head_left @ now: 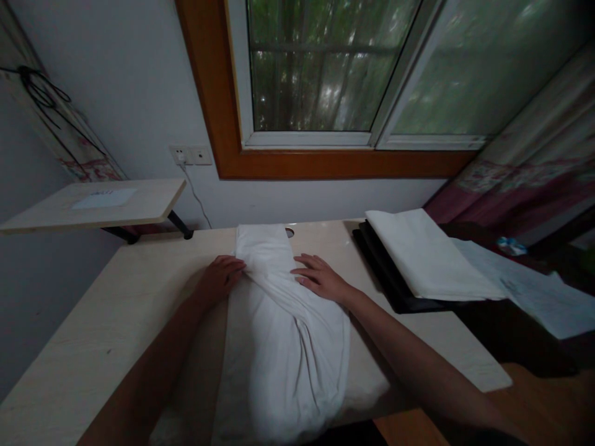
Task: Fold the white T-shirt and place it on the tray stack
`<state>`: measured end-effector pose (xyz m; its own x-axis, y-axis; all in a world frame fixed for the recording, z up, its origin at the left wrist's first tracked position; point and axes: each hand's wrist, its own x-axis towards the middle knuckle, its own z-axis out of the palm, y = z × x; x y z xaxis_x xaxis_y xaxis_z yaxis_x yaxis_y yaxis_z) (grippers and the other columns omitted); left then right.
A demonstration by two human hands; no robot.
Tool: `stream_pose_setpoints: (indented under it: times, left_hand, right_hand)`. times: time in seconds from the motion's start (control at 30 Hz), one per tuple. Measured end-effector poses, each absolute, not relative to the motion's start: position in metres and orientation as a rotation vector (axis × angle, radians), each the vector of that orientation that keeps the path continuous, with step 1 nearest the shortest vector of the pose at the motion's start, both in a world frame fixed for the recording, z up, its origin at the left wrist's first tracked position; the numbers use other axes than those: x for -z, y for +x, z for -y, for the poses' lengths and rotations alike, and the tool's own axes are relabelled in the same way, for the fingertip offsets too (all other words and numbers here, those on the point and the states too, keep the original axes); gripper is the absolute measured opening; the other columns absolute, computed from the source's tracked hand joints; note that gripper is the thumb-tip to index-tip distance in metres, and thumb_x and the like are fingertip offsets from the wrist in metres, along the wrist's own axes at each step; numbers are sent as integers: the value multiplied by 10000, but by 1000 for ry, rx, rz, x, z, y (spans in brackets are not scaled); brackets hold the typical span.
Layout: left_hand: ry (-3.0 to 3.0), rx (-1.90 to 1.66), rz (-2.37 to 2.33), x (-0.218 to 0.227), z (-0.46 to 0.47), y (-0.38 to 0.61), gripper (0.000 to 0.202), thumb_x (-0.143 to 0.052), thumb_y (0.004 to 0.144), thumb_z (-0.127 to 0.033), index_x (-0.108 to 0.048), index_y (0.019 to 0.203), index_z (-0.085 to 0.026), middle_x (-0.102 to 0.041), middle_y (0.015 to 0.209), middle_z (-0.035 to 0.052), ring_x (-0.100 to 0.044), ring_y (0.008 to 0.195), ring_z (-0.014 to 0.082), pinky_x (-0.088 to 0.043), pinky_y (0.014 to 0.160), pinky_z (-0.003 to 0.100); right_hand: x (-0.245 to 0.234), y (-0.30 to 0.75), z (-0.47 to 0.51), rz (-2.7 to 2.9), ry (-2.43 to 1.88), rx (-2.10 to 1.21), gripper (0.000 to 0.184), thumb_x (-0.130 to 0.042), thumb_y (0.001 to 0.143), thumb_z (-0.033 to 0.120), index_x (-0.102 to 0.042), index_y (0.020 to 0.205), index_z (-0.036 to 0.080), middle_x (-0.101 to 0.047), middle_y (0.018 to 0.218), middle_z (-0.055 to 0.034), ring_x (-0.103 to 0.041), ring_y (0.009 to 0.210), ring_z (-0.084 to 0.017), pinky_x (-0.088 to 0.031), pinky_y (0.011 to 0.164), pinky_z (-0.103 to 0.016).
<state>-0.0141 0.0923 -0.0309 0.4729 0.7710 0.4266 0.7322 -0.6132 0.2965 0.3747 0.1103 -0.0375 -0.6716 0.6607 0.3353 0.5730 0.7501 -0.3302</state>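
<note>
A long white garment (279, 322) lies lengthwise on the pale wooden desk (153, 297), its far part narrow and flat, its near part loose and creased. Diagonal wrinkles run across it from the left edge. My left hand (222, 277) is at that left edge, fingers bent together and closed on a bit of the fabric. On the opposite side my right hand (321, 279) is open, its fingers spread and their tips touching the garment's right edge. The near end of the garment runs toward the bottom of the view.
A small raised shelf (153, 204) with a paper on it stands at the back left. At right lie folded white cloth (427, 254) and black folded items (395, 291). Behind the desk are a wall socket (190, 155) and a wood-framed window (316, 164).
</note>
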Motion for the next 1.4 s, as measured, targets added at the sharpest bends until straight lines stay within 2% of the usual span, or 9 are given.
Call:
stream_pose_setpoints:
  times: [0.3, 0.6, 0.73, 0.87, 0.97, 1.1, 1.17, 1.3, 1.4]
  left_hand:
    - [2600, -779, -1523, 35, -104, -12, 358, -398, 1040, -338, -681, 1225, -220, -686, 1295, 59, -558, 1237, 231, -426, 1105, 467]
    - [2573, -824, -1613, 46, -125, -15, 359, -414, 1004, -286, -666, 1251, -222, -674, 1314, 71, -541, 1277, 238, -425, 1118, 477]
    - [2594, -799, -1570, 43, -117, -15, 376, -459, 982, -297, -630, 1306, -216, -642, 1352, 78, -512, 1306, 251, -398, 1149, 483]
    - [2601, -752, -1570, 38, -98, -12, 409, -523, 948, -287, -605, 1339, -203, -604, 1369, 104, -517, 1274, 269, -414, 1127, 486]
    - [2614, -773, -1525, 35, -80, -11, 374, -535, 946, -271, -627, 1302, -208, -609, 1327, 107, -520, 1252, 265, -425, 1109, 475]
    - [2644, -751, -1428, 32, -53, -12, 243, -532, 954, -253, -699, 1127, -221, -659, 1188, 93, -547, 1180, 254, -438, 1078, 462]
    - [2630, -718, -1426, 28, -41, -14, 216, -527, 958, -245, -705, 1077, -217, -668, 1143, 88, -553, 1134, 249, -455, 1048, 453]
    - [2597, -699, -1452, 23, -22, -17, 208, -514, 974, -259, -704, 1046, -216, -677, 1124, 80, -553, 1097, 245, -466, 1017, 446]
    - [2569, -739, -1490, 23, -19, -17, 231, -502, 988, -294, -703, 1076, -222, -688, 1125, 79, -553, 1116, 254, -457, 1031, 454]
  right_hand:
    - [35, 371, -115, 2463, -1002, -189, 311, -540, 1047, 381, -683, 1320, 339, -571, 1443, -72, -529, 1319, -277, -437, 1108, -493]
    - [30, 363, -133, 2455, -1044, -197, 324, -527, 1049, 389, -699, 1305, 292, -604, 1397, -110, -580, 1247, -279, -434, 1110, -511]
    - [27, 369, -124, 2418, -998, -269, 335, -526, 1041, 406, -706, 1284, 261, -623, 1335, -122, -577, 1223, -274, -455, 1080, -475]
    - [19, 387, -104, 2394, -1037, -319, 379, -619, 980, 388, -659, 1324, 235, -644, 1226, -124, -577, 1137, -270, -459, 1012, -436]
    - [12, 404, -89, 2381, -1158, -351, 361, -667, 922, 366, -673, 1248, 213, -680, 1042, -90, -594, 978, -250, -446, 932, -403]
    - [4, 426, -70, 2323, -1350, -497, 151, -674, 850, 348, -694, 900, 207, -649, 798, -24, -581, 832, -226, -421, 851, -359]
    - [2, 433, -62, 2257, -1377, -631, 172, -676, 825, 364, -652, 776, 201, -631, 754, -17, -576, 809, -222, -418, 825, -349]
    - [2, 433, -49, 1846, -1289, -1121, 291, -721, 810, 461, -607, 812, 193, -624, 767, -6, -568, 736, -190, -429, 703, -304]
    - [-1, 411, -39, 1497, -1153, -1314, 365, -771, 783, 501, -587, 870, 198, -620, 781, 0, -563, 695, -171, -428, 650, -283]
